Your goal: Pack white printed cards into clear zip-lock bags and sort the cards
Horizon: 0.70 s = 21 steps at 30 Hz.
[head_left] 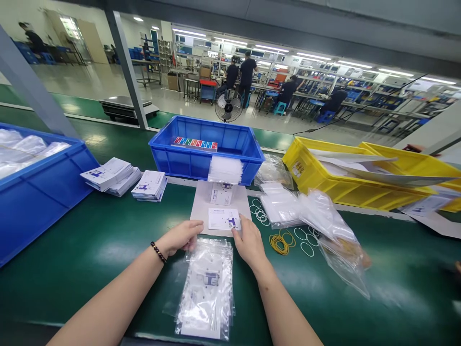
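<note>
A white card with a purple print (pixel 224 219) lies on a grey board (pixel 201 204) in front of me. My right hand (pixel 248 241) rests at the card's near right corner, fingers bent and touching its edge. My left hand (pixel 182 236) lies just left of the card, fingers curled over the top of a stack of clear plastic bags holding printed cards (pixel 207 288). A second stack of cards (pixel 221 193) stands farther back on the board.
A blue bin (pixel 205 146) sits behind the board, with clear bags draped over its rim. Card stacks (pixel 111 175) lie to the left beside another blue bin (pixel 36 192). Yellow bins (pixel 345 185), loose plastic bags (pixel 324 216) and rubber bands (pixel 281 240) lie right. People work at far benches.
</note>
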{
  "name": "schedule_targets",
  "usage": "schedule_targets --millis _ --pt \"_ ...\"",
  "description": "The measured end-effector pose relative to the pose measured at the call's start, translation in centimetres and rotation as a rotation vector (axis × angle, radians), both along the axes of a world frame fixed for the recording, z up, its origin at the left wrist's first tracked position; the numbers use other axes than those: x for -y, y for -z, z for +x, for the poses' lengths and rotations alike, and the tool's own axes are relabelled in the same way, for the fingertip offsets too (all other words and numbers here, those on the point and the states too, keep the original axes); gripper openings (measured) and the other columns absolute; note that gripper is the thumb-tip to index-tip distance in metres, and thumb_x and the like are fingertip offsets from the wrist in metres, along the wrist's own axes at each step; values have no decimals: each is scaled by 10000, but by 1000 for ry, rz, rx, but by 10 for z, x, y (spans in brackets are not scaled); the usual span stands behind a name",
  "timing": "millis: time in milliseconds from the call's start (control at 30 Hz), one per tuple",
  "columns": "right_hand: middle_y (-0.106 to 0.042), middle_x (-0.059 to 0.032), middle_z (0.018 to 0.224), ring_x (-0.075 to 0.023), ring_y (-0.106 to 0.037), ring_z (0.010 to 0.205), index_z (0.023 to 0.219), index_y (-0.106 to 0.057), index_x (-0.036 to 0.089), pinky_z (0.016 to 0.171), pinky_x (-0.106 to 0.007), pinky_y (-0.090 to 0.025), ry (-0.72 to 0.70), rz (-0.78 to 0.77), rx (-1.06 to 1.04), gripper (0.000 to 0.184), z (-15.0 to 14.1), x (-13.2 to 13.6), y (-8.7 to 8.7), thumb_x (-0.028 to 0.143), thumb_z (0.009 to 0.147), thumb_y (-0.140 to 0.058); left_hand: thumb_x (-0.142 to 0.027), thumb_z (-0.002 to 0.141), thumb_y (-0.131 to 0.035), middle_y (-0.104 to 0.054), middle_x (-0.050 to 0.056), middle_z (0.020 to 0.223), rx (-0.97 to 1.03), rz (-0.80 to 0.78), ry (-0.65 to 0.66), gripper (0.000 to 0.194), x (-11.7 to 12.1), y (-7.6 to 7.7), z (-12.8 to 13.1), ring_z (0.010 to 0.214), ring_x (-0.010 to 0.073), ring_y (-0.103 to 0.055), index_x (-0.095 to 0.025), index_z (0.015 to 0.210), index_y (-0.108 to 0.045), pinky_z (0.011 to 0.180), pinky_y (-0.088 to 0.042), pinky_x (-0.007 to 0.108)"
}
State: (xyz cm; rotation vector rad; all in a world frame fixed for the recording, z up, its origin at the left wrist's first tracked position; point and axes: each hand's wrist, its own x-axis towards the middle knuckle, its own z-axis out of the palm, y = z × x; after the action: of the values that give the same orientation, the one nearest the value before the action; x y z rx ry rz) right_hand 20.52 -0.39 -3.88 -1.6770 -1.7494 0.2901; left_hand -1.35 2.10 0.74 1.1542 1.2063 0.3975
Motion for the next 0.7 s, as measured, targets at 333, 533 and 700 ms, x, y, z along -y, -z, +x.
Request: schedule_targets --millis 333,533,700 --pt "-650 -134 1073 -270 -568 1082 1140 -561 160 1023 -547 -330 -139 -127 -105 369 -13 -5 8 249 783 -532 -517 627 -608 -359 -85 320 216 -83 -152 377 -7 21 0 292 34 -194 -163 666 -484 353 -83 195" --pt "-599 -129 1176 -243 -567 1096 1123 -536 172 952 -436 -443 -104 -157 -645 414 -15 -4 -2 364 759 -574 -532 611 -620 -374 -82 330 239 4 -74 391 4 11 4 312 36 -204 -183 584 -446 359 -111 198" --pt "-681 -42 856 -152 -640 585 1077 -510 183 660 -348 -557 -123 -269 -1051 429 -16 -1 -21 418 735 -616 -413 666 -601 -448 -56 459 105 260 87 276 11 4 2 428 72 -359 -165 583 -511 438 -269 204"
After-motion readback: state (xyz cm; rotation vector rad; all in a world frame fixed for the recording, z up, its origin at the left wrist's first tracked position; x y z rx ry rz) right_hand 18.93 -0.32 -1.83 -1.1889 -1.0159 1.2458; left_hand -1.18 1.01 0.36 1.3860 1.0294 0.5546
